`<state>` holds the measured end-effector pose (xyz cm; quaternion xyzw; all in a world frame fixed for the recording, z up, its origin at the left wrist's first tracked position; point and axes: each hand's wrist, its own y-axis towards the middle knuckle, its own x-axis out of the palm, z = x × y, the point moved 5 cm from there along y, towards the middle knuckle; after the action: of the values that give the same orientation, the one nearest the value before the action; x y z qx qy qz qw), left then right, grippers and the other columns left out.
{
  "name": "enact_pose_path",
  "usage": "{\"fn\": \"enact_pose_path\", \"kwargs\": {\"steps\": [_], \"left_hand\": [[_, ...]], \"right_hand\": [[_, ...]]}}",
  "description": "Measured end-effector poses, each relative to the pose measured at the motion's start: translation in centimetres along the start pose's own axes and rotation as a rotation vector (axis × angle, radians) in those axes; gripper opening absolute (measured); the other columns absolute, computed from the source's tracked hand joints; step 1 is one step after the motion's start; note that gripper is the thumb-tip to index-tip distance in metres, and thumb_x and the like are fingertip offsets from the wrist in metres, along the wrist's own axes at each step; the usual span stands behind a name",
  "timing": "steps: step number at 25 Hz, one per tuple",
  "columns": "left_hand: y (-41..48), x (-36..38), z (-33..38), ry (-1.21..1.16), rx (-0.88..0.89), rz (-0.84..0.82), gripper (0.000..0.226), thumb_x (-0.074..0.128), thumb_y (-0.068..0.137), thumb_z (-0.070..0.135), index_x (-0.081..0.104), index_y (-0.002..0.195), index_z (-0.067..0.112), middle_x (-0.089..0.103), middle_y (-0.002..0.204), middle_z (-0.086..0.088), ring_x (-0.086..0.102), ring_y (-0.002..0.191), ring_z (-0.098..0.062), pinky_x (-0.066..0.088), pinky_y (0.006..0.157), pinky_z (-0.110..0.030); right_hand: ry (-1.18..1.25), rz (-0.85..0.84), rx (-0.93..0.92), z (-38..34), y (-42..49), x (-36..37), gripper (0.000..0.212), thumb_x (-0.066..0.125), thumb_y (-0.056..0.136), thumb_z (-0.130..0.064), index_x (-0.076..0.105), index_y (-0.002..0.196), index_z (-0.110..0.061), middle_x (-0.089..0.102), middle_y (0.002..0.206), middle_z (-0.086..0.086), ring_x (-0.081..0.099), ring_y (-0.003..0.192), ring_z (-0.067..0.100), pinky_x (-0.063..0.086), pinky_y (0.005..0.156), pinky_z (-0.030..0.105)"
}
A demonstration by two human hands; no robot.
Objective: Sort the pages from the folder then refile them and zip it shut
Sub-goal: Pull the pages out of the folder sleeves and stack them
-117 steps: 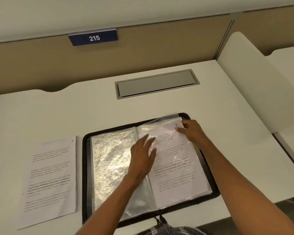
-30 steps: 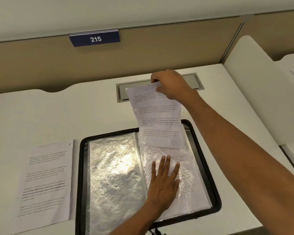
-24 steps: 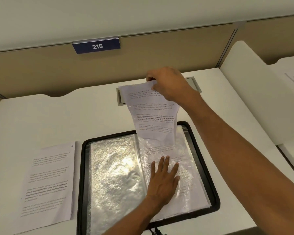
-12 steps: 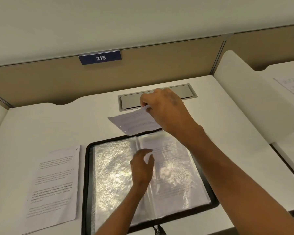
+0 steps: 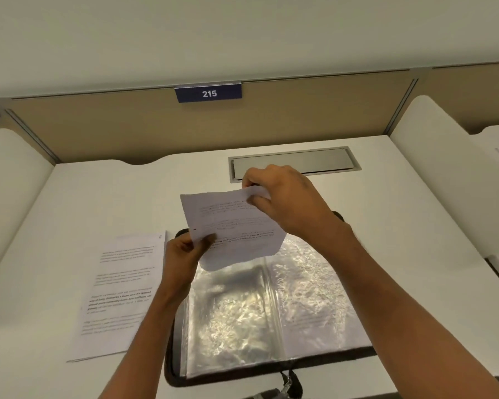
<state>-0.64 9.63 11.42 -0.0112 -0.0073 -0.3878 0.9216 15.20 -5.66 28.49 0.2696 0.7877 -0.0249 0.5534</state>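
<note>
A black zip folder (image 5: 172, 372) lies open on the white desk, its clear plastic sleeves (image 5: 242, 309) spread left and right. Above its far edge I hold a printed page (image 5: 234, 234) in the air with both hands. My right hand (image 5: 283, 197) pinches the page's top right corner. My left hand (image 5: 185, 251) grips its left edge, thumb on top. The page sags and curls at the bottom. Another printed page (image 5: 118, 295), marked 6 at its top corner, lies flat on the desk left of the folder.
A grey metal cable hatch (image 5: 314, 161) is set into the desk behind the folder. Tan partition walls with a blue sign 215 (image 5: 208, 93) close the back. White side dividers (image 5: 432, 156) flank the desk. The folder's zip pull (image 5: 287, 381) hangs at the near edge.
My right hand pulled the page out of the right sleeve and carried it leftward. My left hand lifted off the sleeve and took hold of the page's left edge.
</note>
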Motion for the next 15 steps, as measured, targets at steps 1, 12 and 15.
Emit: {"fn": "enact_pose_path", "kwargs": {"steps": [1, 12, 15], "left_hand": [[-0.4, -1.0, -0.1, -0.03, -0.011, 0.002, 0.022, 0.072, 0.094, 0.007, 0.077, 0.116, 0.007, 0.076, 0.12, -0.011, 0.071, 0.114, -0.026, 0.058, 0.098, -0.036], [-1.6, -11.2, -3.0, -0.115, -0.212, 0.13, 0.026, 0.074, 0.092, 0.012, 0.075, 0.116, 0.002, 0.078, 0.11, -0.017, 0.076, 0.1, -0.038, 0.062, 0.088, -0.049], [-1.8, -13.5, -4.1, -0.138, -0.257, 0.187, 0.028, 0.076, 0.091, 0.013, 0.075, 0.117, 0.003, 0.078, 0.111, -0.016, 0.076, 0.101, -0.037, 0.062, 0.089, -0.049]], "right_hand": [[0.061, -0.025, 0.023, 0.1, 0.2, 0.3, 0.008, 0.069, 0.095, -0.029, 0.066, 0.101, -0.023, 0.066, 0.088, -0.003, 0.056, 0.082, 0.018, 0.042, 0.07, 0.032], [0.81, -0.113, 0.438, 3.4, 0.7, 10.6, 0.036, 0.084, 0.085, -0.026, 0.069, 0.117, -0.018, 0.075, 0.106, -0.002, 0.073, 0.094, 0.015, 0.062, 0.084, 0.032], [0.985, -0.276, 0.61, 1.5, -1.7, 18.4, 0.035, 0.081, 0.087, -0.021, 0.069, 0.119, -0.011, 0.077, 0.109, 0.005, 0.075, 0.098, 0.021, 0.062, 0.087, 0.047]]}}
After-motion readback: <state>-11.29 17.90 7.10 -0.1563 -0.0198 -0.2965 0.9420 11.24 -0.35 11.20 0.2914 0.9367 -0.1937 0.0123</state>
